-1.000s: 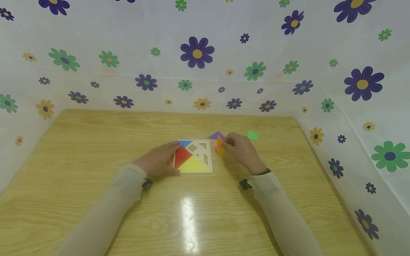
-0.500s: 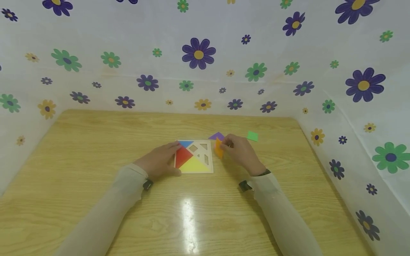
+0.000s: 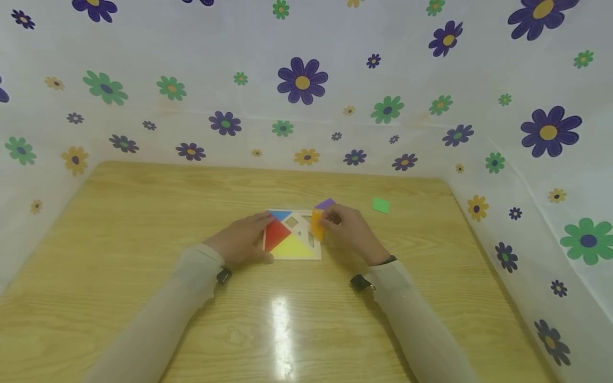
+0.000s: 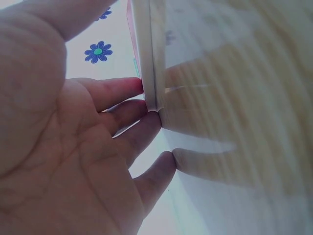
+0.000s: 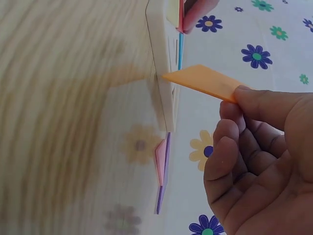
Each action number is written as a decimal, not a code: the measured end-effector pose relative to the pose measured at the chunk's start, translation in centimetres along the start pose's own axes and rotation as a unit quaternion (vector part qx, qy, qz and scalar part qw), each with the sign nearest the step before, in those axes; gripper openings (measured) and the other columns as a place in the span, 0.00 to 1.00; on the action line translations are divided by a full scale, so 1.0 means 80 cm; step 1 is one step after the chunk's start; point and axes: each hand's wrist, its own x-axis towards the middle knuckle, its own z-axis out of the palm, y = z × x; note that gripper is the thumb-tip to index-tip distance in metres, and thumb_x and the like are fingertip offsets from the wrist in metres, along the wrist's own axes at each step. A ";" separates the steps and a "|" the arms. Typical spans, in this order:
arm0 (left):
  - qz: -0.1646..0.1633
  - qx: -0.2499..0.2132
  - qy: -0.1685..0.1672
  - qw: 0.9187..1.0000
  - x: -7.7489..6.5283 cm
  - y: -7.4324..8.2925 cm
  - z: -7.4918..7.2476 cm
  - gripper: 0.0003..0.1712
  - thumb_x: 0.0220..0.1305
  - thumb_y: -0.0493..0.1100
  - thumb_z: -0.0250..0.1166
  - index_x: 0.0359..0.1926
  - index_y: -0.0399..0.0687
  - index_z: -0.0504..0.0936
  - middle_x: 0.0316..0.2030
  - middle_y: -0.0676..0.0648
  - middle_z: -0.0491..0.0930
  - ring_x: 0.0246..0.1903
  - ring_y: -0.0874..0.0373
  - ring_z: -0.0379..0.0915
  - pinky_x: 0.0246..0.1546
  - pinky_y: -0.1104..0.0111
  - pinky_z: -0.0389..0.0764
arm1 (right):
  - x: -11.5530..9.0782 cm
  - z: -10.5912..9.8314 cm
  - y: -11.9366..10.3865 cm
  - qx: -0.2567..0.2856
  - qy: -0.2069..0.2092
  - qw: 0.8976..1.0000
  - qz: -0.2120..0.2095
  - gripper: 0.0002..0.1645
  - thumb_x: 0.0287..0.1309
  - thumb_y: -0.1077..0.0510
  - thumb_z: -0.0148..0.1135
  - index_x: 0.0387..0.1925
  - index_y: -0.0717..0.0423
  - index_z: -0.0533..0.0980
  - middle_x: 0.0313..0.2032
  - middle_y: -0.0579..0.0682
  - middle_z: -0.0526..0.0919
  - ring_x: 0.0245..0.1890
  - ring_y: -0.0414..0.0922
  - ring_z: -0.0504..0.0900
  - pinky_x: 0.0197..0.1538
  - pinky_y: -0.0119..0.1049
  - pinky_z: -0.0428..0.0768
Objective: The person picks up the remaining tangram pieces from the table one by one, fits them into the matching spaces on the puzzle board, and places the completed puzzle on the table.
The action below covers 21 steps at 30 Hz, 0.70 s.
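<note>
A pale tangram board [image 3: 317, 254] lies on the table, with blue [image 3: 281, 215], red [image 3: 275, 234] and yellow [image 3: 292, 248] pieces in it and several bare recesses at its right. My left hand [image 3: 243, 238] rests at its left side; in the left wrist view the extended fingertips touch the board's edge. Between thumb and forefinger my right hand [image 3: 351, 230] pinches an orange tangram piece [image 5: 208, 81], tilted over the board's right part. Behind that hand lies a purple piece [image 3: 325, 204], partly hidden. A pink piece [image 5: 160, 159] shows beside the purple one in the right wrist view.
A green piece [image 3: 381, 205] lies on the wooden table [image 3: 191, 319], right of the board and farther back. White cloth [image 3: 249, 42] printed with flowers stands round the table's back and sides.
My right hand has carried the orange piece leftward from beside the board to over its right edge. The left hand stays at the board's left side.
</note>
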 end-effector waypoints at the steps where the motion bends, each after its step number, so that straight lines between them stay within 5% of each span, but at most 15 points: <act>1: 0.000 0.001 -0.001 1.000 0.000 0.000 0.000 0.57 0.62 0.60 0.71 0.82 0.44 0.53 0.82 0.45 0.49 0.80 0.45 0.46 0.79 0.53 0.52 | 0.001 0.000 0.000 0.000 -0.004 1.000 0.003 0.07 0.71 0.55 0.64 0.41 0.54 0.82 0.39 0.49 0.86 0.41 0.48 0.79 0.46 0.41 0.80; 8: -0.006 -0.002 0.001 1.000 0.003 -0.001 0.001 0.57 0.61 0.60 0.71 0.82 0.46 0.54 0.82 0.45 0.49 0.80 0.45 0.47 0.79 0.52 0.53 | 0.009 0.004 0.002 0.026 -0.010 1.000 0.005 0.08 0.71 0.53 0.65 0.42 0.54 0.81 0.41 0.50 0.86 0.43 0.49 0.80 0.52 0.45 0.82; 17: 0.003 0.004 0.006 1.000 0.002 -0.001 0.001 0.57 0.61 0.60 0.72 0.81 0.44 0.55 0.81 0.44 0.51 0.80 0.44 0.48 0.79 0.52 0.54 | 0.011 0.012 0.004 0.047 -0.054 0.997 0.043 0.10 0.70 0.49 0.65 0.41 0.51 0.80 0.39 0.49 0.82 0.38 0.47 0.75 0.40 0.38 0.77; 21: 0.003 0.005 0.008 1.000 0.002 0.000 0.001 0.57 0.61 0.60 0.72 0.81 0.43 0.55 0.81 0.43 0.51 0.80 0.45 0.48 0.79 0.53 0.54 | 0.011 0.014 0.005 0.039 -0.054 0.997 0.043 0.09 0.70 0.50 0.66 0.39 0.51 0.81 0.38 0.49 0.83 0.38 0.48 0.76 0.42 0.39 0.77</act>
